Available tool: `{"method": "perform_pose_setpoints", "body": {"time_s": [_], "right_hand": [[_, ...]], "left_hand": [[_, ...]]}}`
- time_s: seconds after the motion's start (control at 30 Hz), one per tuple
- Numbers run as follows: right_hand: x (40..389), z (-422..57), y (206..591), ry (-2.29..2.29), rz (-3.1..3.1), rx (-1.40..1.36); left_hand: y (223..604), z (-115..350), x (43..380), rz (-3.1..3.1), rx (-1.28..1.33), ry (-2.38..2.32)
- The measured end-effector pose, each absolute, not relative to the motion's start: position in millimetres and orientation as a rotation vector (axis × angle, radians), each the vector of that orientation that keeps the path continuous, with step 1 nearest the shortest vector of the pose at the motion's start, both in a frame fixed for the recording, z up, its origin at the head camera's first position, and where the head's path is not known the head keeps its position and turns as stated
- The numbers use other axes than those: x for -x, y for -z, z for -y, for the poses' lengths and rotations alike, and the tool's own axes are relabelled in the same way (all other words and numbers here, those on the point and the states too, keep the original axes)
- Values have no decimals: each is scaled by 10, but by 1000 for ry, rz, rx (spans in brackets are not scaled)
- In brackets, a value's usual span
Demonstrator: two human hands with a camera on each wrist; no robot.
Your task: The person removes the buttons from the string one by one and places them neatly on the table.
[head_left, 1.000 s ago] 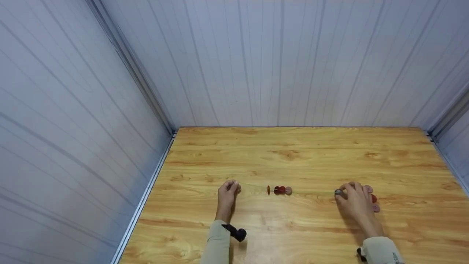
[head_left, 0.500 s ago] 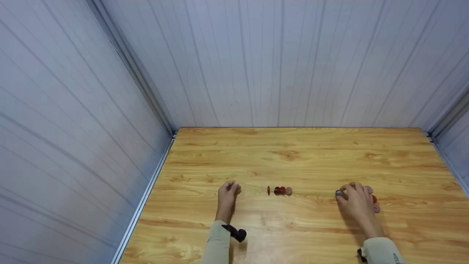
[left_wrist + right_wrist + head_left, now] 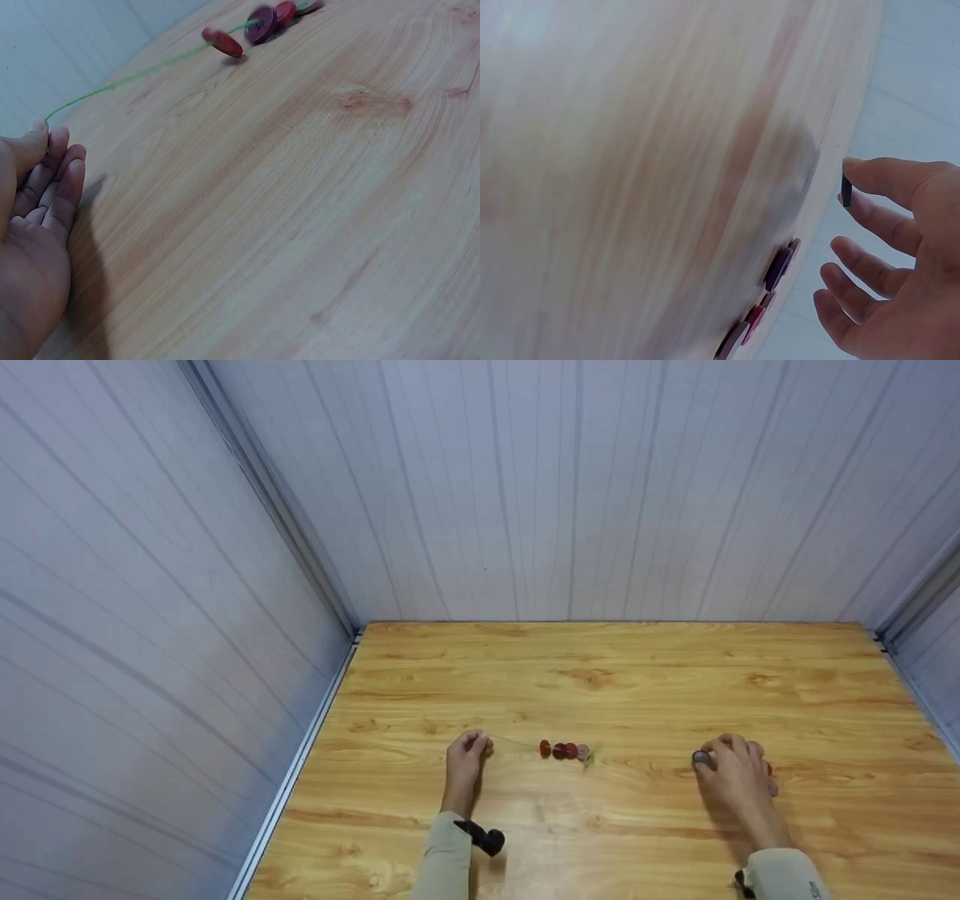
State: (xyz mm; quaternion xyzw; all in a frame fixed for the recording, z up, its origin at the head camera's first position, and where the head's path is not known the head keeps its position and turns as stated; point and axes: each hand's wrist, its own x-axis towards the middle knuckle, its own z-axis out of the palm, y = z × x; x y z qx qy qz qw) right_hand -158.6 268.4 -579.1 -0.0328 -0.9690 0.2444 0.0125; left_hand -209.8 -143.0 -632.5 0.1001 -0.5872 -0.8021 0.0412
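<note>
My left hand (image 3: 464, 765) pinches one end of a thin green string (image 3: 120, 81) between thumb and fingertip. Threaded on the string are several buttons: an orange-red one (image 3: 545, 748) nearest the hand, a dark purple-red one (image 3: 262, 25), a red one (image 3: 571, 751) and a pink one (image 3: 583, 752). Beyond the pink button the loose string end shows as a blurred green tangle. To the right, my right hand (image 3: 735, 772) holds a dark grey button (image 3: 846, 190) on edge between thumb and index finger, its other fingers spread and slightly bent.
More buttons lie under and beside the right hand, among them a pink one (image 3: 772, 787), a dark purple one (image 3: 779, 268) and a red one (image 3: 753, 324). The wood-grain table (image 3: 600, 675) meets pale panel walls (image 3: 525, 495) at the back and left.
The string, earlier stretched to my right hand, has come free on that side and sprung left. The threaded buttons have shifted slightly left and turned. My right hand has moved slightly right.
</note>
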Motion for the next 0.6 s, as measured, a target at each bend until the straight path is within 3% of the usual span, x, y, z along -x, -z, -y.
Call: {"method": "perform_pose_setpoints", "body": {"time_s": [0.6], "right_hand": [[1421, -2902, 5774, -778, 2956, 108]], "left_hand": [[6331, 1423, 2107, 1783, -325, 2451]]}}
